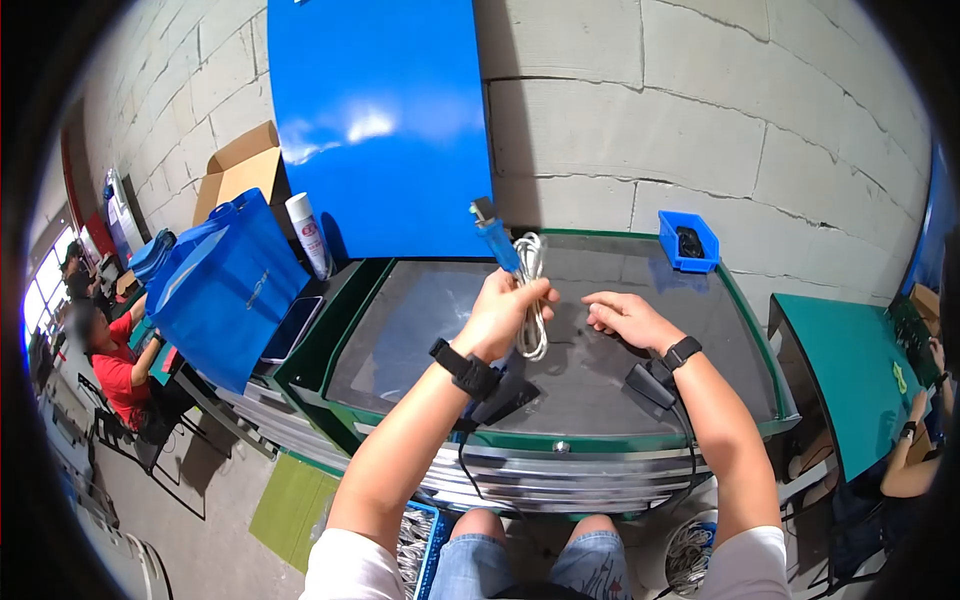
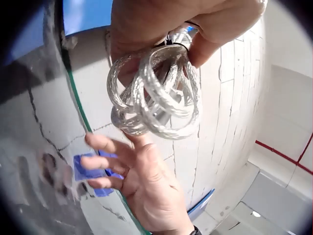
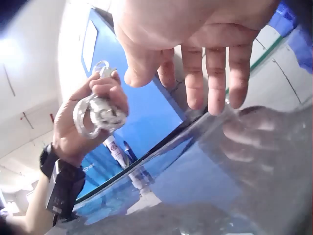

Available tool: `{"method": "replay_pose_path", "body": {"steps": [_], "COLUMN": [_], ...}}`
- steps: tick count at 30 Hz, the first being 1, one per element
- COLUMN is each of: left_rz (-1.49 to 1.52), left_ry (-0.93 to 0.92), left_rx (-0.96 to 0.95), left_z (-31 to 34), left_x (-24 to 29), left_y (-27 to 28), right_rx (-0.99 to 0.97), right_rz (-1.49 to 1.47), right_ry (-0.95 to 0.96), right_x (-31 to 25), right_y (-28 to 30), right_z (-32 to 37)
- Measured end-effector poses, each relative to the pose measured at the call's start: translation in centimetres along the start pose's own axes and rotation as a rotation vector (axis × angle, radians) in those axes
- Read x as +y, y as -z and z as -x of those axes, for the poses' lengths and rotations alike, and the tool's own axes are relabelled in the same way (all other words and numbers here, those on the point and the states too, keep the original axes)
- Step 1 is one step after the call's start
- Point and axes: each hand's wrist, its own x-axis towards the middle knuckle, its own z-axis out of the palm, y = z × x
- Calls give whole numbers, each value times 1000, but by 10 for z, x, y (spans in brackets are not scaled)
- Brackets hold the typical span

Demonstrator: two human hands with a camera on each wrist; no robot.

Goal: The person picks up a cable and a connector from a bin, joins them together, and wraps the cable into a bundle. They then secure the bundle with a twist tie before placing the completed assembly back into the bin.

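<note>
My left hand (image 1: 502, 308) grips a coiled, silvery-white braided cable (image 1: 530, 335) above the grey worktop, its fingers and thumb round the bundle. From the top of that hand a blue connector (image 1: 492, 238) with a dark end points up and to the left. In the left wrist view the loops of the cable (image 2: 161, 98) hang below the left hand (image 2: 176, 24). My right hand (image 1: 640, 322) is a short way to the right, over the worktop, holding nothing. In the right wrist view the fingers of the right hand (image 3: 195, 29) are extended, apart from the cable (image 3: 100, 115).
A blue bin (image 1: 700, 262) with dark items stands at the back right of the worktop (image 1: 640, 395). To the left are a spray can (image 1: 308, 235), a blue bag (image 1: 225, 290) and a cardboard box (image 1: 245, 165). A blue panel (image 1: 380, 130) rises behind. People sit at both sides.
</note>
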Motion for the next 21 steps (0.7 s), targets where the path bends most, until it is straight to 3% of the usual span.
{"method": "replay_pose_path", "body": {"steps": [6, 8, 10, 13, 16, 18, 21], "left_rz": [-245, -168, -54, 47, 21, -68, -51], "left_ry": [-133, -48, -14, 40, 31, 362, 395], "left_rx": [76, 209, 325, 584, 788, 1083, 1116], "left_z": [95, 142, 194, 274, 362, 421, 476], "left_x": [20, 21, 9, -26, -113, -172, -233], "left_y": [32, 56, 91, 141, 219, 256, 266], "right_rx": [-24, -52, -108, -132, -86, -45, -96], "right_rz": [-83, -51, 174, 218, 90, 9, -138], "right_ry": [-69, -87, 6, -156, -173, -182, -197], "right_x": [9, 3, -1, -7, 0, 22, 48], "right_y": [6, 6, 8, 1, -3, 6, 11], "right_z": [6, 11, 14, 18, 19, 14, 18]}}
